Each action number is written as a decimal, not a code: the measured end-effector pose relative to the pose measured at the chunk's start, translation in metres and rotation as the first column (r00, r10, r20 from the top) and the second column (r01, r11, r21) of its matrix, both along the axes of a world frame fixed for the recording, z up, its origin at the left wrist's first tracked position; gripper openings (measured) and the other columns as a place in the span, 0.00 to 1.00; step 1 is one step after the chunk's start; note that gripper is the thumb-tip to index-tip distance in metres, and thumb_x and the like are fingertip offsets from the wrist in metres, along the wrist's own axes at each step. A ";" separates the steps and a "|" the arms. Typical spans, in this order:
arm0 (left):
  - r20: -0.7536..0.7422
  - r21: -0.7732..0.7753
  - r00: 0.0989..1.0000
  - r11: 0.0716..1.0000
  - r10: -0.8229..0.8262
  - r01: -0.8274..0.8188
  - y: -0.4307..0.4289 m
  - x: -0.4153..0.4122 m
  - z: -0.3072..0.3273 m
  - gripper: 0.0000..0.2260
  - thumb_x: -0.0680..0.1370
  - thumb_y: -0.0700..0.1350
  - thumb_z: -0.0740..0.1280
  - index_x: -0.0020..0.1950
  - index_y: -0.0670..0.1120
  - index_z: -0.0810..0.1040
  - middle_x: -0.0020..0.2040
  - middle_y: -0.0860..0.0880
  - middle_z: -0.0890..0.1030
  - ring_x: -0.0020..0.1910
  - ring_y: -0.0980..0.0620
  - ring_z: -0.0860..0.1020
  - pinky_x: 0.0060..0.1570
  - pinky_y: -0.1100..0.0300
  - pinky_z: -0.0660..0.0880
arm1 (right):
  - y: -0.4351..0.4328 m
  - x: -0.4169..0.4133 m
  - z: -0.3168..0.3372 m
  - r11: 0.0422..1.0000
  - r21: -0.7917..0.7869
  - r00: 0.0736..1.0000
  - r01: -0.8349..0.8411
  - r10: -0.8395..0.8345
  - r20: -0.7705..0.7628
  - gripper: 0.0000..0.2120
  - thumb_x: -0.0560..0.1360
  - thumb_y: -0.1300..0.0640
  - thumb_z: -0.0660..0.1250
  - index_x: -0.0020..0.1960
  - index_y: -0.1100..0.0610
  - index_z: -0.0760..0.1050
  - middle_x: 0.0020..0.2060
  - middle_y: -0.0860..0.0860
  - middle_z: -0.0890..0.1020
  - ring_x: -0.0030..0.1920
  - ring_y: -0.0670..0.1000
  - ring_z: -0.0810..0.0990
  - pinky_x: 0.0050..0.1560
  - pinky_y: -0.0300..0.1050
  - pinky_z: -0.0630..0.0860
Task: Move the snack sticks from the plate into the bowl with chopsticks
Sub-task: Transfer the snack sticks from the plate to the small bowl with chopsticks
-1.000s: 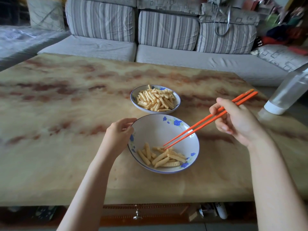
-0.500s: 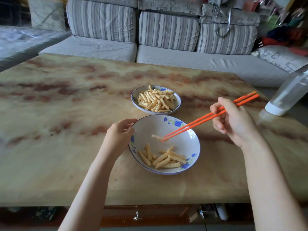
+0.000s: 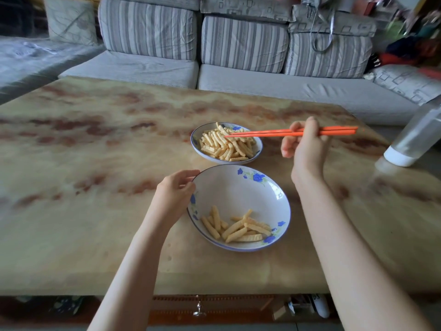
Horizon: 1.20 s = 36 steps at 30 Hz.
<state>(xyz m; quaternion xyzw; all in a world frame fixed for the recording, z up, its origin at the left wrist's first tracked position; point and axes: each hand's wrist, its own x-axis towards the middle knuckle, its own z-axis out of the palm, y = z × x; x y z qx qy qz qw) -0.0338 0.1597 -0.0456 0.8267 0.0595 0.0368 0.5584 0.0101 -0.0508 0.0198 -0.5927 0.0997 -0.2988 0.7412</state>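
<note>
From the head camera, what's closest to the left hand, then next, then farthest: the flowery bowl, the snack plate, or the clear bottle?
1. The white ceramic bowl with blue flowers, right beside the left hand, whose fingers hold its rim.
2. The small white plate of yellow snack sticks, just behind the bowl.
3. The clear plastic bottle with a white end, far off to the right.
</note>
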 end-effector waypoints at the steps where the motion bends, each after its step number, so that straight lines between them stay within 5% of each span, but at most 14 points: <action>1: -0.001 -0.002 1.000 1.000 0.000 0.000 0.000 0.000 0.000 0.18 0.75 0.35 0.61 0.58 0.50 0.81 0.52 0.48 0.83 0.46 0.52 0.79 0.46 0.61 0.74 | 0.005 0.007 0.000 1.000 -0.014 1.000 -0.001 0.001 0.004 0.20 0.82 0.56 0.52 0.32 0.57 0.69 0.15 0.49 0.70 0.16 0.49 0.66 0.20 0.36 0.60; 20: 0.010 0.027 1.000 1.000 -0.008 0.008 0.000 -0.001 0.001 0.17 0.76 0.35 0.61 0.59 0.51 0.81 0.51 0.50 0.82 0.41 0.58 0.78 0.34 0.77 0.70 | -0.008 0.006 0.001 0.989 -0.070 0.991 -0.129 0.130 0.014 0.20 0.82 0.55 0.52 0.35 0.58 0.71 0.17 0.51 0.73 0.17 0.51 0.66 0.22 0.39 0.60; 27: -0.005 0.018 1.000 1.000 -0.001 0.002 -0.001 -0.002 0.002 0.18 0.75 0.35 0.61 0.58 0.51 0.81 0.51 0.49 0.83 0.46 0.50 0.80 0.48 0.58 0.76 | -0.034 -0.036 0.005 0.883 -0.155 0.893 -0.443 0.418 -0.166 0.20 0.83 0.53 0.52 0.36 0.60 0.71 0.16 0.53 0.68 0.16 0.50 0.62 0.20 0.36 0.58; 36: -0.011 0.025 1.000 1.000 0.004 -0.004 -0.002 -0.003 0.003 0.18 0.75 0.34 0.61 0.59 0.50 0.81 0.50 0.49 0.82 0.45 0.50 0.79 0.50 0.57 0.76 | -0.042 -0.054 0.008 0.811 -0.270 0.848 -0.519 0.448 -0.283 0.20 0.82 0.54 0.52 0.35 0.60 0.71 0.14 0.51 0.62 0.16 0.48 0.57 0.24 0.42 0.50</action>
